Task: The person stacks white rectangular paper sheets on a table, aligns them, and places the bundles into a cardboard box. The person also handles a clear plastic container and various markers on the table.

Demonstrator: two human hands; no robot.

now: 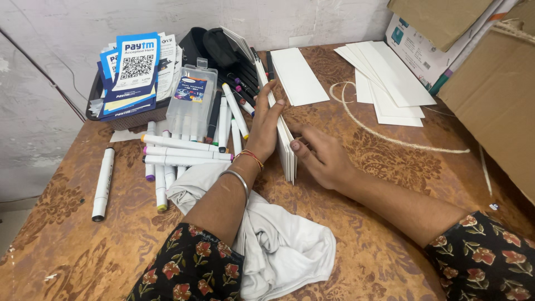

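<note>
Brown patterned covering spreads over the desk (83, 245), which stands against a scuffed white wall (56, 33). Near the middle, a stack of white cards (281, 131) stands on its long edge, running away from the viewer. The left hand (266, 125) lies flat and open against the stack's left face, fingers stretched toward the far end. The right hand (323, 159) presses the right face, thumb at the near end and fingers curled low; how much of the stack it grips I cannot quite tell. Both wrists come from dark floral sleeves, and the left one wears bangles.

A crumpled white cloth (278, 239) lies under the left forearm. Left of the stack, white markers (184, 153) lie scattered, one marker (103, 184) well apart near the desk's left edge. Behind them sit a clear plastic case (192, 100), a dark basket (131, 117) of blue-and-white leaflets, and a black pouch (214, 47). Loose white sheets (390, 78) lie at the far right, with a cord (390, 139) trailing in front of them and cardboard boxes (490, 89) beside.
</note>
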